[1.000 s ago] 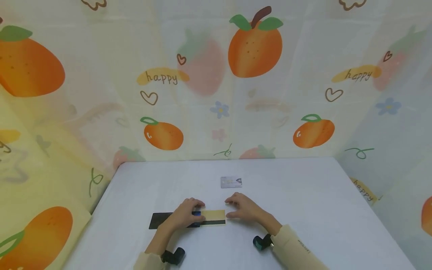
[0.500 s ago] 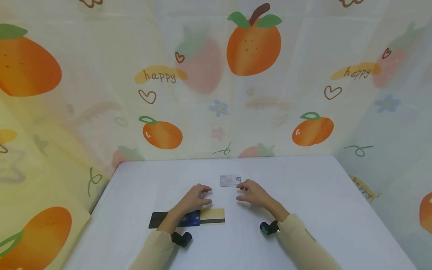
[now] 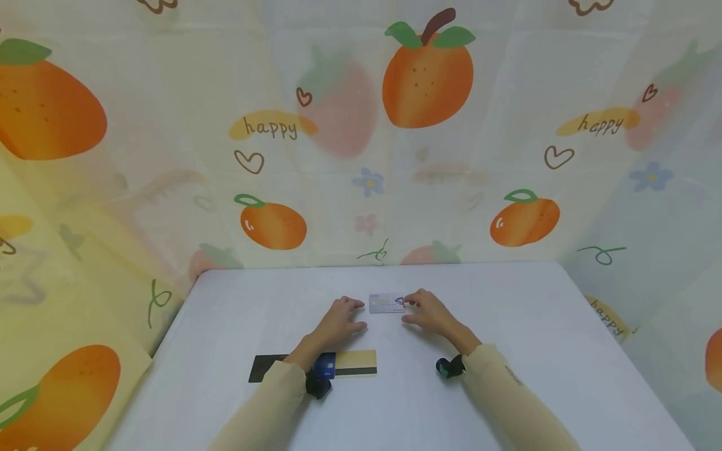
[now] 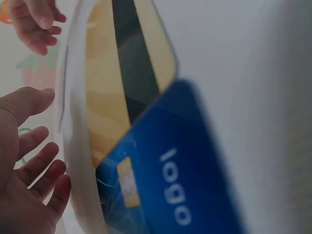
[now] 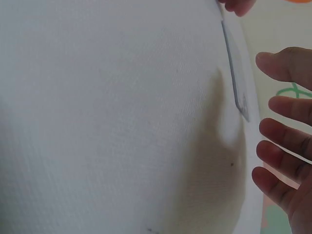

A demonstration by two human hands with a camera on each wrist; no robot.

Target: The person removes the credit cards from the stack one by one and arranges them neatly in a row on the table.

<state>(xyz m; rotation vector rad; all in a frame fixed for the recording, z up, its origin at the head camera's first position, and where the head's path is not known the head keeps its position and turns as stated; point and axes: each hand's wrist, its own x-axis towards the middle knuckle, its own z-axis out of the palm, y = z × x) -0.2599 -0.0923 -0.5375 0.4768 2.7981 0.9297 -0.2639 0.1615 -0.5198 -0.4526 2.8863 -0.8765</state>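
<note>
Cards [image 3: 326, 365] under left arm [image 3: 282, 391], hands [image 3: 338, 318] [image 3: 429, 312] beyond

Left hand [image 3: 340, 321] and right hand [image 3: 431, 313] now flank the silver card [image 3: 385, 303].
The yellow card with the dark stripe [image 3: 356, 362], at their fingertips a second ago, now lies behind the left hand.

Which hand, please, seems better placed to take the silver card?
Probably the right hand: in the head view it meets the edge of the silver card, while the left hand shows a gap.
</note>
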